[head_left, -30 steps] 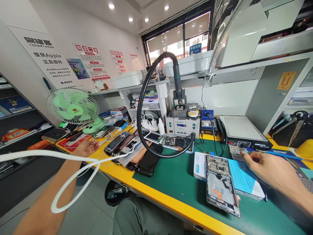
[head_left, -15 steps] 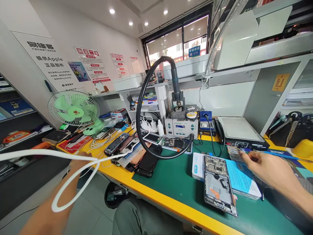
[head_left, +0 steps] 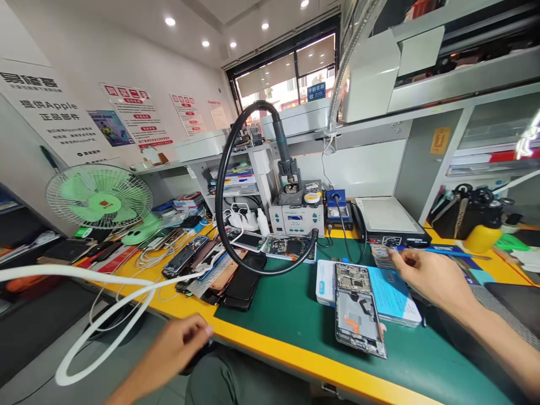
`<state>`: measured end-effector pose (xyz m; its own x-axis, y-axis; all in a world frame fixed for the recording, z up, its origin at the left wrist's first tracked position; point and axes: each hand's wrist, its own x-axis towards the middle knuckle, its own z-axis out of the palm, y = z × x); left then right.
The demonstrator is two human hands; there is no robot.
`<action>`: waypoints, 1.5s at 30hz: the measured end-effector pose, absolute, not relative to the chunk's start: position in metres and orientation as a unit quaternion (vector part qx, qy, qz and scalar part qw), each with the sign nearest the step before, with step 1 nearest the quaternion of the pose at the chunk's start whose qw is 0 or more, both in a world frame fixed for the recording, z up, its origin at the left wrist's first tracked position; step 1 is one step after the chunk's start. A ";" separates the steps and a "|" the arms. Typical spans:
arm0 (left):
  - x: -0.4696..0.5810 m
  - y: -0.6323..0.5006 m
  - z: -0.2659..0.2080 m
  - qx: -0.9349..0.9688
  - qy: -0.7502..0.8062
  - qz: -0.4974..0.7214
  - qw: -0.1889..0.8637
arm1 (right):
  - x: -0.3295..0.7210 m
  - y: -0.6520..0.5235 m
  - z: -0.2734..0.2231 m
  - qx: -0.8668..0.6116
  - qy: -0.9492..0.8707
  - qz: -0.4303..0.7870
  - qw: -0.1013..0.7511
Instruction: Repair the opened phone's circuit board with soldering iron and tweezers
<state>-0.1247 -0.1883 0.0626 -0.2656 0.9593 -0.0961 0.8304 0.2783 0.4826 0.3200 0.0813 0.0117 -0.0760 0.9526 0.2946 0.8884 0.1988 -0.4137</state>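
Over the front edge of the bench, my left hand (head_left: 179,342) has its fingers curled in, with no object visible in them. My right hand (head_left: 430,275) reaches across the right side of the mat, thumb and fingers pinched together. Its fingertips are at a small flat pack of parts (head_left: 382,256), just before the knob of the heating plate (head_left: 392,222); what they hold is hidden. Left of that hand, an opened phone (head_left: 358,309) with bare circuit board rests tilted on a blue and white box (head_left: 399,298).
A hot air station (head_left: 297,218) with a looping black hose (head_left: 220,185) stands behind the green mat (head_left: 291,304). Several phones and parts (head_left: 244,281) lie left. A white cable (head_left: 84,274) hangs in front. Further left is a green fan (head_left: 103,197). A yellow bottle (head_left: 483,233) stands right.
My left hand has come from the far left, by the white cable, rightward to the bench's front edge. The view has turned right. My right hand stays by the heating plate.
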 end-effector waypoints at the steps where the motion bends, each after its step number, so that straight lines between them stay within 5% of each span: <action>1: -0.114 -0.183 0.055 0.609 0.748 0.151 0.216 | 0.319 0.080 0.012 -0.624 -0.732 0.063 0.266; 6: -0.043 -0.152 0.059 0.732 0.622 0.135 0.245 | 0.314 0.072 0.011 -0.611 -0.718 0.062 0.327; 26: 0.038 -0.041 0.017 0.913 0.356 0.199 -0.009 | 0.310 0.068 0.011 -0.576 -0.697 0.076 0.421; 45: 0.060 0.000 0.035 0.930 0.333 0.144 0.064 | 0.294 0.056 0.004 -0.565 -0.696 0.103 0.431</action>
<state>0.0596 -0.0003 0.0354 0.7364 0.6381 0.2248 0.6015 -0.7696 0.2144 0.2938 0.0559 0.0045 0.0107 0.8752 0.4836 0.6979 0.3398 -0.6305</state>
